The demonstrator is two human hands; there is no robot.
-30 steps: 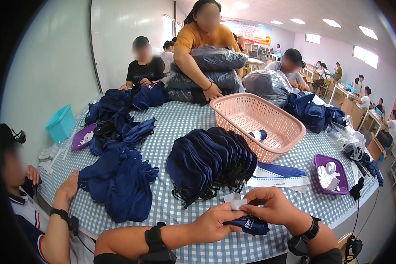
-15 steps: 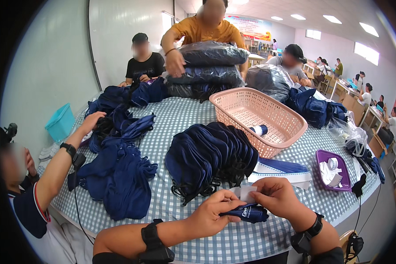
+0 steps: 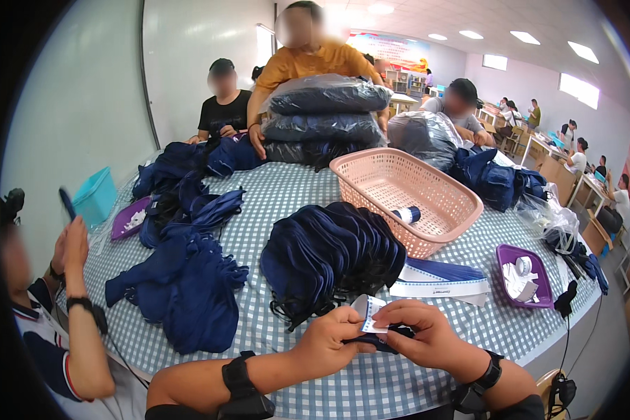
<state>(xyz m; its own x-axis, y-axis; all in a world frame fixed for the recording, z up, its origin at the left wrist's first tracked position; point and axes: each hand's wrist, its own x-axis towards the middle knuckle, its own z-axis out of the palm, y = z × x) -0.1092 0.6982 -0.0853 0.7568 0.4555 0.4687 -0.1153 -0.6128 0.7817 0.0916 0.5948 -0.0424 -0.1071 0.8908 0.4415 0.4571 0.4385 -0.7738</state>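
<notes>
Near the table's front edge, my left hand (image 3: 331, 339) is closed on a small folded navy cloth bundle (image 3: 379, 344), mostly hidden by fingers. My right hand (image 3: 425, 336) pinches a white paper band with blue print (image 3: 372, 315), curled just above the bundle. My left fingertips also reach the band's left end. Just beyond my hands lies a fanned row of navy cloth pouches (image 3: 329, 248) with black cords. To its right are a stack of blue paper strips (image 3: 449, 270) and white strips (image 3: 441, 288).
A pink basket (image 3: 462, 207) holds a rolled navy bundle with a white band (image 3: 407, 214). Purple trays (image 3: 548, 283) hold white paper pieces. Navy cloth (image 3: 178, 294) is heaped at left. Bagged stacks (image 3: 322, 127) stand at the far side before co-workers; another co-worker sits at left.
The navy bundle has turned in my hands, and the paper band now curls above it. The left co-worker has drawn an arm back, lifting a dark item. The far co-worker's hand has moved lower.
</notes>
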